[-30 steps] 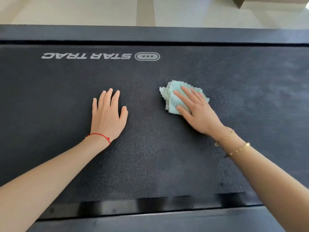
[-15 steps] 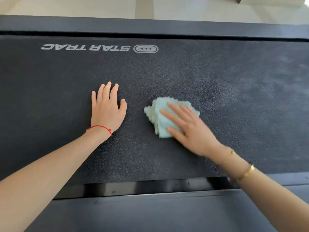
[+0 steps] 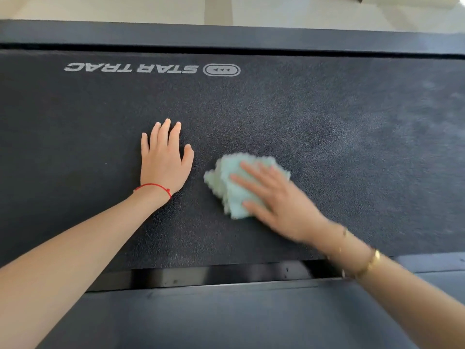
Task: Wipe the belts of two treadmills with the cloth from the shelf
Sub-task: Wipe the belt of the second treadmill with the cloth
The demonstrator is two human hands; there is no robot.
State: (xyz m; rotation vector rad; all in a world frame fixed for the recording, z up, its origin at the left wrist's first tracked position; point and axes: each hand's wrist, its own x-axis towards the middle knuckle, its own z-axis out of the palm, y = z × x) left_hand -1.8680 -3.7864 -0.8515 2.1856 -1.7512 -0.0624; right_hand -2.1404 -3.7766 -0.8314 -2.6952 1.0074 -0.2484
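A dark textured treadmill belt [image 3: 327, 117] with an upside-down STAR TRAC logo [image 3: 151, 69] fills the view. A folded pale green cloth [image 3: 232, 182] lies on the belt right of centre. My right hand [image 3: 279, 205] presses flat on the cloth with straight fingers; it is motion-blurred. My left hand [image 3: 163, 162] rests flat on the belt just left of the cloth, fingers straight, a red string at the wrist.
The treadmill's black side rails run along the far edge [image 3: 226, 34] and the near edge [image 3: 226, 311]. A dark gap [image 3: 214, 273] separates the belt from the near rail. Pale floor tiles [image 3: 302, 8] lie beyond the far rail.
My right hand has slid the cloth down and left across the belt, toward me and nearer my left hand. My left hand stays flat in place.
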